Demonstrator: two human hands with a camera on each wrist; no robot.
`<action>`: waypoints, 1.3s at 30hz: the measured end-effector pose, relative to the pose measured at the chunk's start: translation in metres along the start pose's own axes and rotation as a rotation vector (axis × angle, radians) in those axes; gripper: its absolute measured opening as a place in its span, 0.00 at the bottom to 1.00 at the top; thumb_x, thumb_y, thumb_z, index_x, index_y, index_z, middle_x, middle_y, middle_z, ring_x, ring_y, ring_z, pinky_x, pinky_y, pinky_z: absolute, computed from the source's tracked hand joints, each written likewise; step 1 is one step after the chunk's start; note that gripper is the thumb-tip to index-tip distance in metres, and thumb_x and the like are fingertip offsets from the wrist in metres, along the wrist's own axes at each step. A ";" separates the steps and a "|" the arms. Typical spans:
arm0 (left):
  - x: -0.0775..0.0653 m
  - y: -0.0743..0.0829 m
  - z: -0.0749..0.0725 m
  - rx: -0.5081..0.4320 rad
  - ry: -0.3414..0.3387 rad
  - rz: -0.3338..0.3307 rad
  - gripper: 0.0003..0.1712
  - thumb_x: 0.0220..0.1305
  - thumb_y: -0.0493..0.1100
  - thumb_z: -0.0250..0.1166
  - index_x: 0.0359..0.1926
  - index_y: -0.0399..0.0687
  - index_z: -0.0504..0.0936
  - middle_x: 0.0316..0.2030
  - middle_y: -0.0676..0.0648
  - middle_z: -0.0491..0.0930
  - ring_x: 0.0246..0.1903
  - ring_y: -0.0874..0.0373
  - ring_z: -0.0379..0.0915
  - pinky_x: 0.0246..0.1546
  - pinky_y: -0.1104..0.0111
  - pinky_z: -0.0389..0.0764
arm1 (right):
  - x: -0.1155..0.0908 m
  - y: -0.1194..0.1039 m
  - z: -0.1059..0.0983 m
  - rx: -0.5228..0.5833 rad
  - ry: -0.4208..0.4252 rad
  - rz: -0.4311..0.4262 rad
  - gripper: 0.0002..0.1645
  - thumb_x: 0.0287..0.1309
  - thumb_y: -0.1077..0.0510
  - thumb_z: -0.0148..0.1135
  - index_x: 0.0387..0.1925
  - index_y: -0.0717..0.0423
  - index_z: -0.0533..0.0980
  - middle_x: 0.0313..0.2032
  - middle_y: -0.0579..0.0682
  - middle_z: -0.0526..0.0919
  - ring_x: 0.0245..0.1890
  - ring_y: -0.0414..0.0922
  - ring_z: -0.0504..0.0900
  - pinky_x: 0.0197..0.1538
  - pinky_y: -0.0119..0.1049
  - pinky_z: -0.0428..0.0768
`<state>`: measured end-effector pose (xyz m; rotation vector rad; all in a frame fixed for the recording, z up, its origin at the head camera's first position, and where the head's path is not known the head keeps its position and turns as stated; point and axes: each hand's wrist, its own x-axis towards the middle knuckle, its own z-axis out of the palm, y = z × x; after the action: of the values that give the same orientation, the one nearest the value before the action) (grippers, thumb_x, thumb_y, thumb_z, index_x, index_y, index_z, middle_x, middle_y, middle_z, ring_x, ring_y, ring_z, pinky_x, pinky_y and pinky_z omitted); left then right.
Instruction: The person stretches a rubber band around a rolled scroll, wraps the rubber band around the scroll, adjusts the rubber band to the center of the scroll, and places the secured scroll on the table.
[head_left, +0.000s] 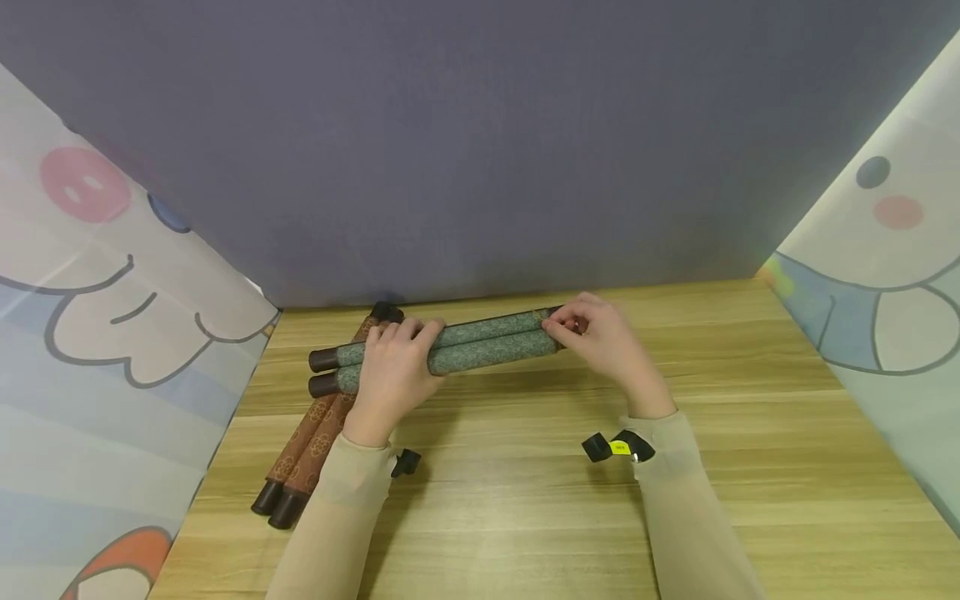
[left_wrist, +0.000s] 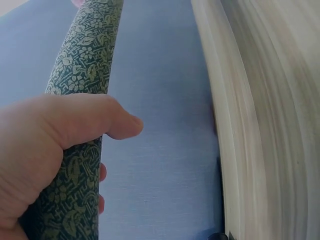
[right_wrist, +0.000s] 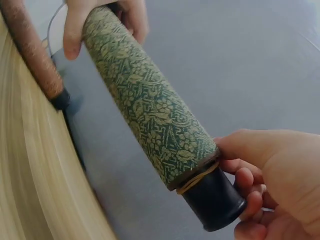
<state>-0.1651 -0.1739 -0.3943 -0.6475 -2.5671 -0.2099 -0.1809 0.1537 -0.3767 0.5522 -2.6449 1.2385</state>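
Two green patterned hanging scrolls (head_left: pixel 491 353), rolled up side by side with dark end knobs, are held raised above the table. My left hand (head_left: pixel 397 367) grips both near their left end, its thumb lying across a green roll (left_wrist: pixel 82 65) in the left wrist view. At the opposite end my right hand (head_left: pixel 600 337) holds the scroll end, fingers curled beside the dark knob (right_wrist: pixel 212 200). A thin tan rubber band (right_wrist: pixel 197 179) circles that knob next to the green cloth, close to the right fingertips. Whether those fingers pinch the band is hidden.
Two brown patterned scrolls (head_left: pixel 307 450) with dark knobs lie slanted on the wooden table (head_left: pixel 510 517) at the left, partly under the green ones and my left arm. A grey wall (head_left: pixel 480 167) rises behind the table; cartoon-printed sheets (head_left: pixel 892 275) stand at both sides.
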 end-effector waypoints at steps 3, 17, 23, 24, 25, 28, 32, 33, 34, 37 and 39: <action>-0.001 0.000 -0.001 -0.020 -0.004 -0.024 0.49 0.38 0.49 0.95 0.65 0.48 0.86 0.48 0.37 0.87 0.41 0.35 0.84 0.44 0.41 0.79 | 0.001 0.000 0.000 0.017 -0.019 -0.020 0.08 0.74 0.57 0.72 0.41 0.59 0.88 0.36 0.49 0.78 0.35 0.47 0.75 0.39 0.36 0.73; 0.000 -0.006 -0.001 -0.061 -0.015 -0.145 0.46 0.40 0.43 0.92 0.65 0.47 0.87 0.50 0.33 0.88 0.47 0.31 0.85 0.49 0.37 0.79 | -0.001 -0.006 0.001 -0.110 -0.041 -0.222 0.06 0.72 0.59 0.72 0.38 0.58 0.88 0.36 0.49 0.79 0.39 0.48 0.76 0.45 0.45 0.77; -0.001 -0.008 0.000 -0.087 -0.002 -0.200 0.47 0.40 0.44 0.93 0.65 0.46 0.87 0.48 0.33 0.88 0.43 0.31 0.85 0.48 0.36 0.79 | 0.000 -0.003 0.004 -0.048 -0.025 -0.325 0.02 0.70 0.64 0.72 0.42 0.59 0.86 0.45 0.54 0.85 0.45 0.51 0.84 0.52 0.52 0.84; -0.002 -0.009 0.000 -0.091 0.000 -0.207 0.47 0.39 0.44 0.93 0.65 0.46 0.87 0.48 0.33 0.88 0.43 0.31 0.85 0.48 0.36 0.79 | 0.001 -0.003 0.005 -0.038 -0.029 -0.338 0.02 0.71 0.65 0.71 0.43 0.59 0.85 0.47 0.54 0.86 0.45 0.50 0.84 0.52 0.52 0.85; -0.002 -0.010 0.000 -0.092 0.000 -0.213 0.47 0.39 0.44 0.93 0.65 0.46 0.86 0.47 0.33 0.88 0.43 0.31 0.85 0.48 0.36 0.79 | 0.001 -0.002 0.005 -0.029 -0.034 -0.340 0.02 0.71 0.65 0.71 0.43 0.58 0.85 0.48 0.54 0.86 0.46 0.50 0.85 0.52 0.50 0.85; -0.002 -0.010 -0.002 -0.099 0.000 -0.223 0.48 0.39 0.43 0.93 0.65 0.45 0.87 0.47 0.33 0.88 0.43 0.31 0.85 0.49 0.35 0.79 | 0.001 -0.003 0.004 -0.011 -0.050 -0.316 0.02 0.73 0.64 0.70 0.44 0.56 0.85 0.49 0.52 0.87 0.46 0.47 0.85 0.48 0.49 0.83; -0.001 -0.009 -0.006 -0.110 -0.010 -0.226 0.48 0.39 0.43 0.93 0.66 0.46 0.86 0.48 0.34 0.88 0.45 0.32 0.85 0.51 0.35 0.78 | 0.000 -0.006 0.000 -0.007 -0.061 -0.236 0.02 0.74 0.61 0.70 0.45 0.53 0.87 0.44 0.47 0.87 0.44 0.46 0.83 0.43 0.49 0.79; -0.001 -0.009 -0.007 -0.110 -0.011 -0.226 0.48 0.39 0.44 0.94 0.66 0.46 0.86 0.48 0.34 0.88 0.45 0.32 0.85 0.51 0.35 0.78 | -0.001 -0.006 0.000 -0.011 -0.063 -0.218 0.03 0.75 0.59 0.70 0.45 0.53 0.87 0.43 0.47 0.87 0.43 0.46 0.83 0.42 0.48 0.77; 0.000 -0.009 -0.007 -0.109 -0.014 -0.226 0.48 0.39 0.44 0.94 0.66 0.46 0.86 0.49 0.34 0.88 0.45 0.32 0.85 0.52 0.35 0.78 | -0.001 -0.007 -0.001 -0.017 -0.067 -0.202 0.03 0.75 0.59 0.69 0.45 0.53 0.87 0.42 0.46 0.88 0.43 0.46 0.83 0.41 0.48 0.77; 0.000 -0.008 -0.008 -0.100 -0.017 -0.217 0.48 0.39 0.43 0.94 0.65 0.47 0.87 0.48 0.34 0.88 0.46 0.33 0.85 0.52 0.35 0.77 | -0.001 -0.006 -0.001 -0.044 -0.089 -0.162 0.05 0.76 0.57 0.69 0.46 0.53 0.88 0.42 0.47 0.89 0.43 0.46 0.84 0.41 0.44 0.75; 0.000 -0.008 -0.008 -0.094 -0.018 -0.210 0.47 0.39 0.43 0.93 0.65 0.48 0.87 0.48 0.34 0.88 0.46 0.33 0.85 0.52 0.34 0.77 | -0.002 -0.005 0.000 -0.062 -0.106 -0.143 0.07 0.77 0.56 0.68 0.46 0.54 0.88 0.41 0.48 0.90 0.42 0.47 0.85 0.40 0.43 0.75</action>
<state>-0.1658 -0.1834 -0.3874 -0.4137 -2.6547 -0.3979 -0.1776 0.1513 -0.3740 0.8021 -2.6646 1.1122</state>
